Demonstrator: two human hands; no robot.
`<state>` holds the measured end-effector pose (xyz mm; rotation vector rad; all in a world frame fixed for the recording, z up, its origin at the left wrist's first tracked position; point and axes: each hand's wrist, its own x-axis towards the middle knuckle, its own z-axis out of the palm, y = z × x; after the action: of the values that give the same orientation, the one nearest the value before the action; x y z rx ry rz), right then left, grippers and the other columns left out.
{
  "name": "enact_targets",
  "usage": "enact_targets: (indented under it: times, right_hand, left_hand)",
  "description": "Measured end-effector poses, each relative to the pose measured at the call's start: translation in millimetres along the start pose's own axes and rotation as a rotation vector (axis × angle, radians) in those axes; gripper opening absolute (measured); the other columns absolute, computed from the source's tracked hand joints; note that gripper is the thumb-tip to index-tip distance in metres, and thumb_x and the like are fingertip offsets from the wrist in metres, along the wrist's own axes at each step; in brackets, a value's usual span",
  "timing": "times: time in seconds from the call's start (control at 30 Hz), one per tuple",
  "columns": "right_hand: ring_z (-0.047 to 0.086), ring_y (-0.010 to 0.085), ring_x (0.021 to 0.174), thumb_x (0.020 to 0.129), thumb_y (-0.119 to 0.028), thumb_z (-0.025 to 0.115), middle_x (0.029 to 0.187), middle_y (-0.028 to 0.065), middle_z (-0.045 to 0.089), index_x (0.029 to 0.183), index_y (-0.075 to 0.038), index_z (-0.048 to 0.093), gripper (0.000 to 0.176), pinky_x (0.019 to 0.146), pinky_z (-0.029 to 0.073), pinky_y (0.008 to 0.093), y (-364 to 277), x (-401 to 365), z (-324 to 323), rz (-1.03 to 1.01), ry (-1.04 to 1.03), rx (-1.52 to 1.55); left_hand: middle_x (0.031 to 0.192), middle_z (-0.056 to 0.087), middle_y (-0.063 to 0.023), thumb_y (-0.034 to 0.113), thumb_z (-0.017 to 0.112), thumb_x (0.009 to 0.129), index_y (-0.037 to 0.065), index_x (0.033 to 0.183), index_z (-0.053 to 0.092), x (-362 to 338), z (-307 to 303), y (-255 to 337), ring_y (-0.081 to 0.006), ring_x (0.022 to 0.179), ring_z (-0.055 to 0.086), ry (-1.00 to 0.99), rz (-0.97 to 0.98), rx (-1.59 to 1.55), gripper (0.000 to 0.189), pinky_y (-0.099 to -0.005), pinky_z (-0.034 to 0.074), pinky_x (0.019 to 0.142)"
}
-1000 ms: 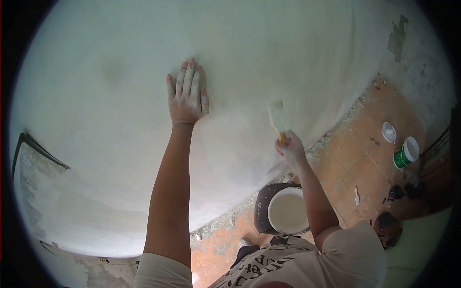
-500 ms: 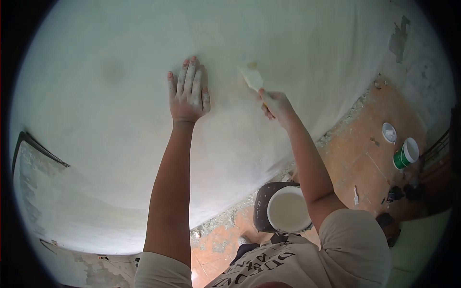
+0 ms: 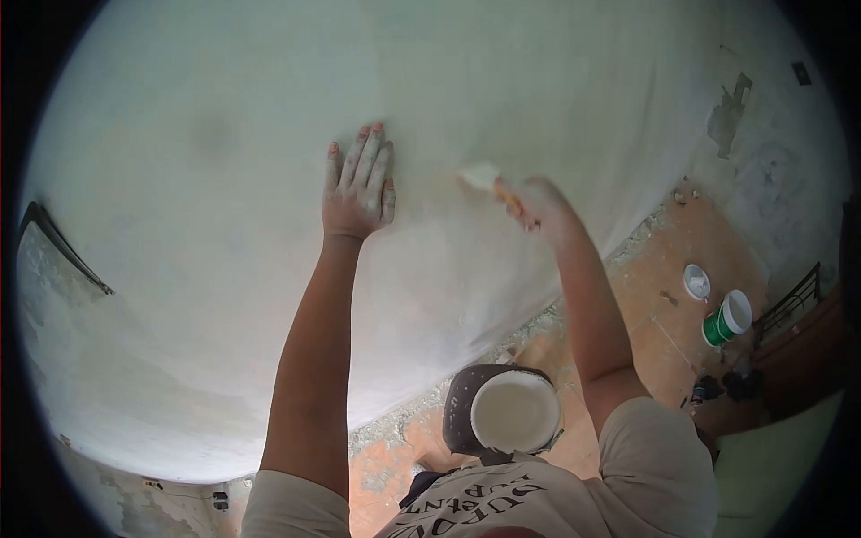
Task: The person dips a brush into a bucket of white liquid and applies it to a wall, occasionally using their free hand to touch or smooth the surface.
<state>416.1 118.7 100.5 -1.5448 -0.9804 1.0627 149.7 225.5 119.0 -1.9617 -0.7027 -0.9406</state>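
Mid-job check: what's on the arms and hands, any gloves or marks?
No gloves, both forearms bare. The left hand is smeared with white dust or paint; the right hand is blurred. Short cream sleeves of a T-shirt with dark lettering.

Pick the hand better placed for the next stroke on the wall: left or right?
Right, most likely. The right hand grips the paintbrush, whose bristles are at the wall beside the left hand. The left hand lies flat on the wall, fingers spread, holding nothing.
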Motion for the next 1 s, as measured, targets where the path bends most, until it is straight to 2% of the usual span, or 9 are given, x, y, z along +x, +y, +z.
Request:
enact_targets:
  times: [0.2, 0.33, 0.43, 0.57, 0.7, 0.73, 0.8, 0.9, 1.0]
  right_hand:
    - [0.032, 0.0048, 0.038, 0.091, -0.041, 0.063, 0.053, -0.0039, 0.045, 0.082, -0.002, 0.066, 0.04, 0.037, 0.026, 0.0234, -126.9, 2.7, -27.8, -0.218, 0.027, 0.171]
    - [0.033, 0.0061, 0.038, 0.093, -0.04, 0.06, 0.054, -0.0023, 0.046, 0.078, -0.001, 0.064, 0.042, 0.038, 0.029, 0.0245, -137.4, -15.5, -32.8, -0.365, 0.087, -0.038]
    - [0.038, 0.0056, 0.037, 0.092, -0.046, 0.06, 0.054, -0.0025, 0.047, 0.083, -0.002, 0.064, 0.045, 0.035, 0.032, 0.0227, -101.9, -0.3, -30.6, -0.326, 0.006, 0.075]
    - [0.052, 0.0141, 0.04, 0.096, -0.049, 0.051, 0.056, 0.0048, 0.056, 0.081, -0.001, 0.061, 0.051, 0.037, 0.041, 0.0282, -3.2, 57.6, 1.9, -0.237, -0.075, 0.052]
    - [0.052, 0.0173, 0.039, 0.1, -0.046, 0.041, 0.055, 0.0081, 0.055, 0.087, 0.003, 0.059, 0.054, 0.037, 0.039, 0.0305, 71.4, 51.0, 24.7, -0.059, -0.165, 0.138]
    - [0.052, 0.0173, 0.039, 0.1, -0.046, 0.041, 0.055, 0.0081, 0.055, 0.087, 0.003, 0.059, 0.054, 0.037, 0.039, 0.0305, 78.8, 41.5, 27.5, -0.054, -0.165, 0.136]
    - [0.047, 0.016, 0.038, 0.101, -0.044, 0.043, 0.055, 0.0075, 0.054, 0.094, 0.005, 0.058, 0.052, 0.036, 0.036, 0.0304, 88.4, 25.9, 30.4, 0.187, -0.153, 0.07]
    - [0.041, 0.0111, 0.038, 0.102, -0.041, 0.042, 0.052, 0.0043, 0.048, 0.096, 0.006, 0.06, 0.05, 0.037, 0.031, 0.0269, 95.0, 21.6, 18.2, 0.298, -0.169, -0.031]
    - [0.033, 0.0091, 0.038, 0.1, -0.04, 0.046, 0.051, -0.0009, 0.041, 0.094, 0.004, 0.062, 0.047, 0.038, 0.025, 0.0264, 55.6, 17.6, -6.5, 0.172, -0.197, -0.092]
  left_hand:
    - [0.149, 0.04, -0.0051, 0.024, 0.041, 0.089, 0.009, 0.126, 0.056, 0.2, 0.6, -0.3, -0.0192, 0.138, 0.037, 0.007, 0.004, -0.031, 0.043, -0.0514, 0.021, 0.115]
    - [0.148, 0.043, -0.0066, 0.024, 0.04, 0.089, 0.008, 0.125, 0.056, -0.4, 0.1, -0.4, -0.0209, 0.137, 0.039, 0.0, -0.002, -0.051, 0.043, -0.0527, 0.02, 0.115]
    - [0.147, 0.043, -0.0067, 0.024, 0.04, 0.089, 0.007, 0.124, 0.057, 0.1, 0.4, -0.5, -0.0209, 0.137, 0.039, 0.022, 0.013, -0.049, 0.042, -0.0529, 0.021, 0.115]
    - [0.147, 0.043, -0.0067, 0.024, 0.04, 0.089, 0.007, 0.122, 0.057, 0.3, -0.7, -0.1, -0.0207, 0.136, 0.04, 0.006, 0.009, -0.031, 0.041, -0.0529, 0.021, 0.115]
    - [0.148, 0.042, -0.0058, 0.023, 0.044, 0.087, 0.008, 0.12, 0.058, 0.5, 0.1, -1.0, -0.0194, 0.137, 0.039, 0.014, 0.012, -0.029, 0.039, -0.0524, 0.023, 0.115]
    - [0.149, 0.04, -0.005, 0.022, 0.047, 0.086, 0.008, 0.12, 0.058, 0.1, -0.2, -0.4, -0.0179, 0.138, 0.037, 0.013, 0.011, -0.037, 0.038, -0.0518, 0.023, 0.115]
    - [0.149, 0.04, -0.0052, 0.022, 0.047, 0.086, 0.008, 0.119, 0.059, 0.9, -2.1, -0.3, -0.0181, 0.137, 0.038, 0.007, 0.009, -0.042, 0.038, -0.0519, 0.024, 0.115]
    - [0.148, 0.041, -0.0054, 0.022, 0.048, 0.085, 0.007, 0.118, 0.059, 0.3, -1.4, 1.0, -0.0185, 0.136, 0.039, 0.016, 0.012, -0.043, 0.038, -0.052, 0.025, 0.114]
    - [0.148, 0.041, -0.0055, 0.022, 0.048, 0.085, 0.007, 0.118, 0.06, 1.9, -0.1, -0.4, -0.0187, 0.136, 0.04, 0.029, 0.016, -0.03, 0.038, -0.0517, 0.026, 0.114]
